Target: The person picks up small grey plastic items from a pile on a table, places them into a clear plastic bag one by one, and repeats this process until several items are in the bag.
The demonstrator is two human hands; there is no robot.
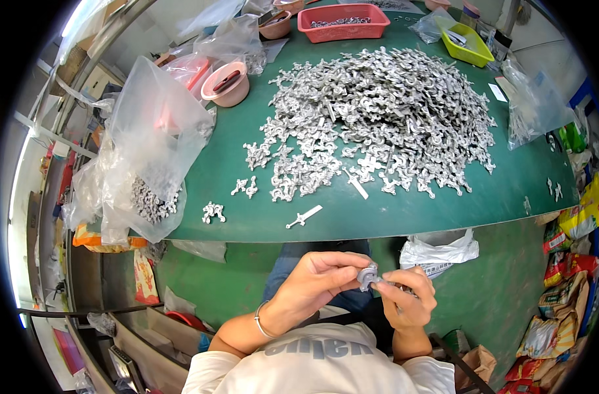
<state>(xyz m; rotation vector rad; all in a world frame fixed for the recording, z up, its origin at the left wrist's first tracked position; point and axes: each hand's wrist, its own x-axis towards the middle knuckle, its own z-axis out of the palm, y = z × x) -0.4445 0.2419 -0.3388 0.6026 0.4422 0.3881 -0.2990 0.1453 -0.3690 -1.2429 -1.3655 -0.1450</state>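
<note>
Small grey metal part between hands

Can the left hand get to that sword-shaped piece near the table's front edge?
Likely yes: the sword-shaped piece lies uncovered beyond the left hand, with nothing visible blocking. That hand, though, is pinching a small grey part.

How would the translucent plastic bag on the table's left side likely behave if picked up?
The translucent plastic bag would probably flop and fold, judging by its creased, thin-looking sheet. Its lower end would likely hang heavier, since small grey parts are bunched there.
</note>
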